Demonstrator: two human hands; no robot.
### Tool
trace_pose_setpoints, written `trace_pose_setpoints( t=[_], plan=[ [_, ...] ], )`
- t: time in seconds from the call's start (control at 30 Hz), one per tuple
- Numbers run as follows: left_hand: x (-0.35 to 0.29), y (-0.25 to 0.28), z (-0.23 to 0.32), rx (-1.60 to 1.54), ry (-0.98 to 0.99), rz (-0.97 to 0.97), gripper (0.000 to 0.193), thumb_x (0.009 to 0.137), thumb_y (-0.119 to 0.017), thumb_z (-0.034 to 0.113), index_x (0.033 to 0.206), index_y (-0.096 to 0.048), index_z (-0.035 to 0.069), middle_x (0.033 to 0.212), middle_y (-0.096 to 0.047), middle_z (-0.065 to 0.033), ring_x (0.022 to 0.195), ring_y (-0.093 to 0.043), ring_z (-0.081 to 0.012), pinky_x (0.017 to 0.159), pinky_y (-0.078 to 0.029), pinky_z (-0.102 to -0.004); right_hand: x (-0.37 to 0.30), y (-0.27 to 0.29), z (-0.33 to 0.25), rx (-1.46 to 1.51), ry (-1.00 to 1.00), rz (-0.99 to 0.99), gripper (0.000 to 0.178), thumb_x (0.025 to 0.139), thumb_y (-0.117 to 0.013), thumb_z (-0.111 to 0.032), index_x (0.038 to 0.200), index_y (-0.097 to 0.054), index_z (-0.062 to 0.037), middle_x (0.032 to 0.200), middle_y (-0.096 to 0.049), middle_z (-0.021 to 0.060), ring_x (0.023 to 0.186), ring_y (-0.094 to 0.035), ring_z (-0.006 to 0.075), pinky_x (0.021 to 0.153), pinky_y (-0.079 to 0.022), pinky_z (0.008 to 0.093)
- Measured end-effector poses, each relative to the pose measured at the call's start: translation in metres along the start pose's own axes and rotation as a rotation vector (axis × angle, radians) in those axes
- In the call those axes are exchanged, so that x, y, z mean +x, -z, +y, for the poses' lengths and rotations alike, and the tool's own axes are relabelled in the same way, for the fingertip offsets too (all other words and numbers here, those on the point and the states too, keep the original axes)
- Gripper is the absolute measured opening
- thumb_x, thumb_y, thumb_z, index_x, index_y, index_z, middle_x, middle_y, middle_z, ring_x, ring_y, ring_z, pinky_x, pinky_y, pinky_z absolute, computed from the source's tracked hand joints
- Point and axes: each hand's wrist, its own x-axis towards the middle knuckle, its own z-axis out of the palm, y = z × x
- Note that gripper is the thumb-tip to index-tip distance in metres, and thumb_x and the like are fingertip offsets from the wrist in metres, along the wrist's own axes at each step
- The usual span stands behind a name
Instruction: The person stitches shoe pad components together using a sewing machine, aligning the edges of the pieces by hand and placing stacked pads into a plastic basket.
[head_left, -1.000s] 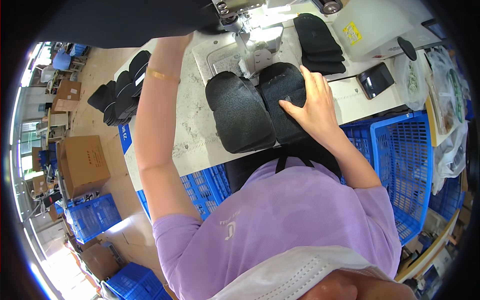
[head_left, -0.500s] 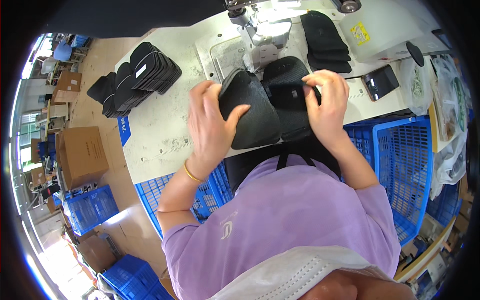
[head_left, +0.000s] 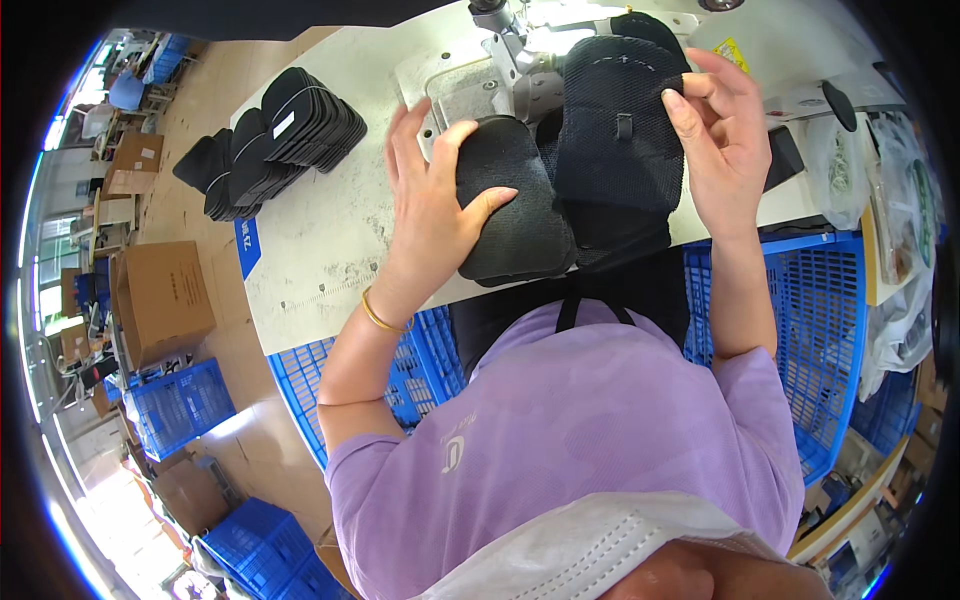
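Note:
My left hand [head_left: 432,205] grips the left edge of a black padded fabric piece [head_left: 515,215] lying on the white sewing table [head_left: 320,240]. A second black mesh piece [head_left: 615,140] with a small loop tab lies beside it, and my right hand [head_left: 715,130] pinches its upper right edge. Both pieces sit just below the sewing machine's needle area [head_left: 505,40], partly overlapping each other at the middle.
Stacks of black fabric pieces [head_left: 275,140] lie at the table's far left. Blue plastic crates [head_left: 790,290] stand at both sides of my lap. Cardboard boxes [head_left: 160,300] sit on the floor at left. Plastic bags [head_left: 900,210] hang at the right.
Both black pieces have been pushed upward toward the sewing machine. My left hand, away at the table's far side a second ago, came onto the left piece; my right hand lifted to the mesh piece's edge.

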Motion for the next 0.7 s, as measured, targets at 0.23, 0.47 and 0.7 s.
trace_pose_setpoints(
  t=[0.23, 0.47, 0.7],
  plan=[
    [0.011, 0.02, 0.018, -0.828, 0.265, 0.42, 0.055, 0.078, -0.075, -0.004, 0.127, -0.051, -0.001, 0.111, -0.06, -0.0098, 0.097, -0.062, -0.0167, 0.084, -0.055, -0.0324, 0.015, 0.007, 0.002, -0.075, 0.304, 0.415, 0.038, 0.092, -0.062, 0.005, 0.125, -0.043, 0.0035, 0.105, -0.064, 0.014, 0.087, -0.063, 0.0123, 0.077, -0.051, 0.0216],
    [0.021, 0.031, 0.036, -1.57, 0.59, 0.122, 0.024, 0.083, -0.069, -0.005, 0.107, -0.07, 0.001, 0.101, -0.072, -0.008, 0.09, -0.069, -0.0155, 0.084, -0.055, -0.0285, 0.023, -0.037, -0.031, 0.061, 0.24, -0.361, 0.013, 0.091, -0.059, -0.003, 0.102, -0.066, -0.0029, 0.086, -0.063, 0.0057, 0.072, -0.058, 0.0149, 0.066, -0.045, 0.0257],
    [0.008, 0.023, 0.015, -1.468, 0.614, 0.326, 0.026, 0.085, -0.069, -0.007, 0.11, -0.066, -0.001, 0.105, -0.07, -0.0106, 0.094, -0.068, -0.0169, 0.086, -0.055, -0.0296, -0.016, -0.038, -0.047, 0.455, -0.573, -0.631, 0.015, 0.094, -0.059, -0.007, 0.105, -0.063, 0.0029, 0.098, -0.062, 0.004, 0.081, -0.06, 0.0072, 0.065, -0.05, 0.0203]
  ],
)
